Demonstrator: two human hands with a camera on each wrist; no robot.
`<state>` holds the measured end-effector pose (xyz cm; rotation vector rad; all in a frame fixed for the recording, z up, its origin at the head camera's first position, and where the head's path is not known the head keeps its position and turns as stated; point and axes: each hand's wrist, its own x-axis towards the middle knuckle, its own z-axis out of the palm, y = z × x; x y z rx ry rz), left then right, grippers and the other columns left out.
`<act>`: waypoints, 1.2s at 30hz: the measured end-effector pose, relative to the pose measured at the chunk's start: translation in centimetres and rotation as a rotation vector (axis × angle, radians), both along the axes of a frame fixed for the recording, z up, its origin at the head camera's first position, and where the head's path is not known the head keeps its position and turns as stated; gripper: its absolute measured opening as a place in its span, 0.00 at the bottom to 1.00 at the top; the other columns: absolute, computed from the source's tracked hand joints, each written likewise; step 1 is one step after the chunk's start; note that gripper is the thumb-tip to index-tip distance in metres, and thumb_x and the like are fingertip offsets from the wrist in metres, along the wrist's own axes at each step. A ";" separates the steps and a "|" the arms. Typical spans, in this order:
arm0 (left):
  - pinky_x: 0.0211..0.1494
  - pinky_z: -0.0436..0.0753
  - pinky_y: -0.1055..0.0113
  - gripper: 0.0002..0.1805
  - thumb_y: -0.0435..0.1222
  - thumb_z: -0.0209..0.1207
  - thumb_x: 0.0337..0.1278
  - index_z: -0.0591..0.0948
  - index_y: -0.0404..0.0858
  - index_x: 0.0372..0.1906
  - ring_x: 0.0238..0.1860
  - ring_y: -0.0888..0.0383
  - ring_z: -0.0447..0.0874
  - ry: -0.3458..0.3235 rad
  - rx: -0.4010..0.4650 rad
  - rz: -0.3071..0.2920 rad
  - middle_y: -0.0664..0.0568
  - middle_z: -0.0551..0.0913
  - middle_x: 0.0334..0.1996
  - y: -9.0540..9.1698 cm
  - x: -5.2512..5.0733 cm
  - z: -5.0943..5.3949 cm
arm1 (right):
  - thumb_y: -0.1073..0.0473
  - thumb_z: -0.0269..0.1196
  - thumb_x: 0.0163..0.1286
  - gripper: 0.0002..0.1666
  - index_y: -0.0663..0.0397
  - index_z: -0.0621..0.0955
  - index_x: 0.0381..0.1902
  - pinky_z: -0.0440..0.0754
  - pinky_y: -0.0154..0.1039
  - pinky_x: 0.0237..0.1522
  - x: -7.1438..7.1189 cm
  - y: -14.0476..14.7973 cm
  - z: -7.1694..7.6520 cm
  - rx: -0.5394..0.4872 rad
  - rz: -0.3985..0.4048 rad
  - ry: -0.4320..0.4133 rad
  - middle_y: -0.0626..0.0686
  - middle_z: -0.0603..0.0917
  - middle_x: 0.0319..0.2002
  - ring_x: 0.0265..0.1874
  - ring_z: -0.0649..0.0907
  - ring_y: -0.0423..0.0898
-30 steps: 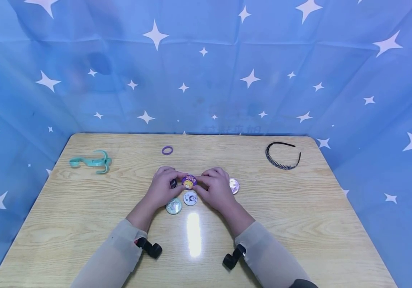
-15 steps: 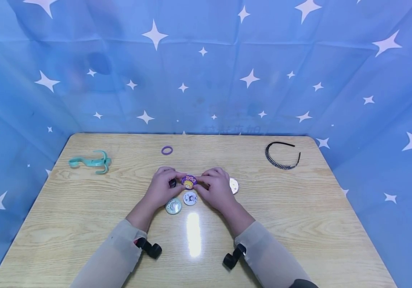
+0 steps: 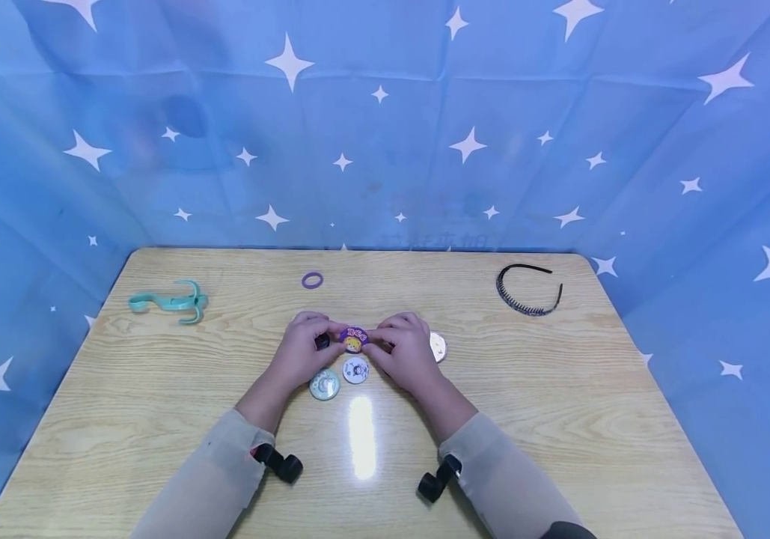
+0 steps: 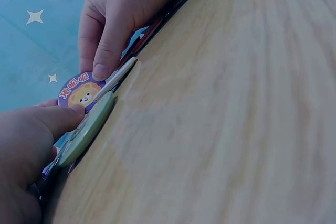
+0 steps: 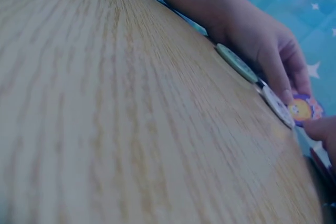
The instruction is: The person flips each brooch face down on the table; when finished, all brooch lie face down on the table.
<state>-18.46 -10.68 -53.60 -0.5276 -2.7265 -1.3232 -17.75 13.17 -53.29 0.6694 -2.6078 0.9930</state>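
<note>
Purple badge (image 3: pixel 354 340), one, round, no long axis: centre of frame, midway between hands. Left hand (image 3: pixel 302 348) pinches its left edge, right hand (image 3: pixel 401 348) its right; neither nearer. White badge (image 3: pixel 355 370) just below.

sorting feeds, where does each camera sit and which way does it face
Head: worn there, facing forward and down at the table; left hand, right hand, sleeves show.
Left wrist: worn there, facing low along the table; both hands show.
Right wrist: worn there, facing low along the table; both hands show.
Wrist views share the purple badge.
</note>
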 end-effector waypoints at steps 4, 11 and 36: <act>0.70 0.74 0.47 0.12 0.34 0.78 0.58 0.92 0.41 0.47 0.61 0.47 0.78 0.021 0.016 0.000 0.51 0.89 0.46 0.0 0.0 -0.1 | 0.53 0.81 0.64 0.09 0.46 0.94 0.41 0.70 0.59 0.64 -0.1 0.0 0.0 -0.010 0.008 -0.006 0.45 0.90 0.39 0.51 0.80 0.50; 0.67 0.76 0.49 0.07 0.34 0.77 0.60 0.91 0.42 0.42 0.57 0.49 0.79 0.025 0.031 -0.006 0.51 0.89 0.44 0.0 -0.1 -0.1 | 0.54 0.81 0.62 0.07 0.47 0.94 0.36 0.72 0.60 0.60 -0.1 0.1 0.0 -0.036 0.028 0.039 0.45 0.89 0.36 0.48 0.81 0.51; 0.65 0.75 0.49 0.07 0.31 0.76 0.61 0.92 0.41 0.42 0.56 0.49 0.80 0.010 0.030 0.001 0.52 0.90 0.44 0.2 0.2 0.4 | 0.54 0.81 0.63 0.06 0.47 0.94 0.37 0.72 0.59 0.60 -0.3 0.2 -0.3 -0.038 0.035 0.034 0.45 0.90 0.37 0.48 0.81 0.50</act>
